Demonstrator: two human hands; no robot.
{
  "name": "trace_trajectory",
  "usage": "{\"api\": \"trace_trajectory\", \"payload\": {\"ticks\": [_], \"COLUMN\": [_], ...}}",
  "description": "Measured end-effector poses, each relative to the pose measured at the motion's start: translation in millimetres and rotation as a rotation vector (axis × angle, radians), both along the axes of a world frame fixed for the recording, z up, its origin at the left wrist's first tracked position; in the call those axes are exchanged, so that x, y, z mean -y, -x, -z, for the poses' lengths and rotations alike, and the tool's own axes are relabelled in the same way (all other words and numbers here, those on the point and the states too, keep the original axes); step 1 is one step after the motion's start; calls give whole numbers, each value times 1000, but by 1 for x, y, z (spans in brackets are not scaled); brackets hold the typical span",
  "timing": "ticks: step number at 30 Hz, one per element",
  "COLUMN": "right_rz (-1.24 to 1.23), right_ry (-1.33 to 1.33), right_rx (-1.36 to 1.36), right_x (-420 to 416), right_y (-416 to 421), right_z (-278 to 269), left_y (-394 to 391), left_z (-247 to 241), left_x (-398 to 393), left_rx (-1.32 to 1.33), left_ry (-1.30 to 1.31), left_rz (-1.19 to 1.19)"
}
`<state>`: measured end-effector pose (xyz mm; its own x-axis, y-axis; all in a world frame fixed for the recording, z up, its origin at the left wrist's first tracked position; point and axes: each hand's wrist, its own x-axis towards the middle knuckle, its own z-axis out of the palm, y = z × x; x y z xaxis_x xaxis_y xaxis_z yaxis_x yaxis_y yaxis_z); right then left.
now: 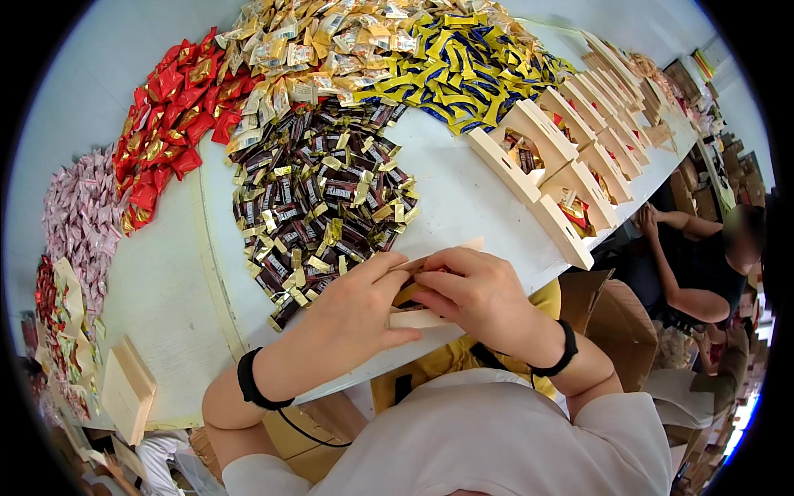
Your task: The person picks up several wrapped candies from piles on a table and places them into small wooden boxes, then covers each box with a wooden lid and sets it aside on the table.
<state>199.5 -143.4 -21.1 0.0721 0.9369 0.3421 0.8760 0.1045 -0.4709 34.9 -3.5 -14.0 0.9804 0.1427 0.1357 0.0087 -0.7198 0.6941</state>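
Note:
A small cream box (pixel 417 318) is at the table's near edge, in front of my body. My left hand (pixel 356 310) holds its left end, thumb along the near wall and fingers over the far side. Bent fingers of my right hand (pixel 481 294) reach into the box from the right. Wrapped sweets show in part between the hands; my fingers hide most of the inside. Whether the right fingers pinch a sweet is hidden. Just beyond the hands lies a heap of dark Hershey's chocolate bars (pixel 322 192) with gold wrapper ends.
Heaps of red-wrapped (pixel 167 105), pink-wrapped (pixel 80 204), cream-wrapped (pixel 310 49) and yellow-and-blue sweets (pixel 465 68) cover the far table. Rows of filled cream boxes (pixel 552 133) stand at right. Flat cream boards (pixel 130 390) lie at left. A person (pixel 695 279) sits at right.

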Motion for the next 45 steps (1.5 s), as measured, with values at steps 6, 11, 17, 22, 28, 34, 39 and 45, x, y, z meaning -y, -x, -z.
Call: {"api": "trace_trajectory", "payload": {"ticks": [6, 11, 17, 22, 28, 34, 39, 45], "right_rz": [-127, -255, -538, -559, -665, -513, -410, -392], "right_ry": [118, 215, 340, 525, 347, 206, 185, 71], "right_rx": [10, 153, 322, 506, 533, 609, 710, 569], "right_x": [2, -12, -54, -183, -356, -451, -485, -502], "right_y": [-19, -20, -20, -7, 42, 106, 137, 138], "right_z": [-8, -17, -109, -147, -109, -35, -11, 12], "left_y": [2, 2, 26, 42, 56, 36, 16, 8], "left_z": [2, 3, -17, -29, -38, -22, 18, 28], "left_x": [-2, -2, 7, 8, -11, -8, 10, 17], "left_rx": [-28, 5, -350, -407, -303, -456, -481, -510], "left_ry": [31, -1, -170, -222, -38, -251, -335, -422], "left_rz": [4, 10, 122, 139, 60, 139, 80, 114]}}
